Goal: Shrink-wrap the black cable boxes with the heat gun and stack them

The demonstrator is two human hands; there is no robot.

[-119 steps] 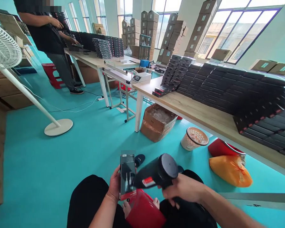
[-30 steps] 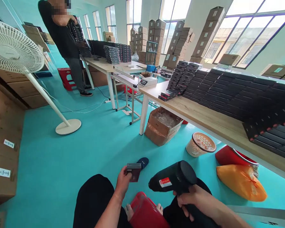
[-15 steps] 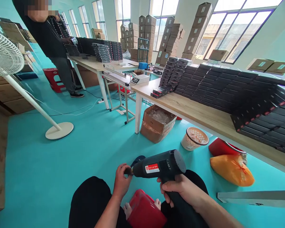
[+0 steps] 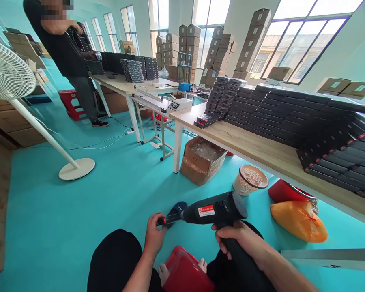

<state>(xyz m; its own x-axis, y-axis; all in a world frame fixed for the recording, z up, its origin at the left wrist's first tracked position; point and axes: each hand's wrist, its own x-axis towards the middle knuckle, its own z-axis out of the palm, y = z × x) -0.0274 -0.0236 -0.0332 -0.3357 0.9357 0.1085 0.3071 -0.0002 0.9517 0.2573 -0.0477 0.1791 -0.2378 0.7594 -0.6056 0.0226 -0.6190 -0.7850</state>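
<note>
My right hand is wrapped round the handle of a black heat gun with a red and white label. Its narrow front end points left, towards my left hand. Between the fingers of that hand is a small dark piece with a red mark; the fingers hide part of it, so its kind cannot be made out. A dark slipper lies on the floor just beyond the gun's front end. Below the gun, a red plastic object stands between my bare feet.
To the right, a wooden table bears stacked black boxes. Beneath it are a carton of clear plastic, a basket and an orange bag. A fan stands left; a person stands by the far table.
The heat gun has moved right, away from my left hand, so more of the held piece and the slipper shows. The view has shifted slightly.
</note>
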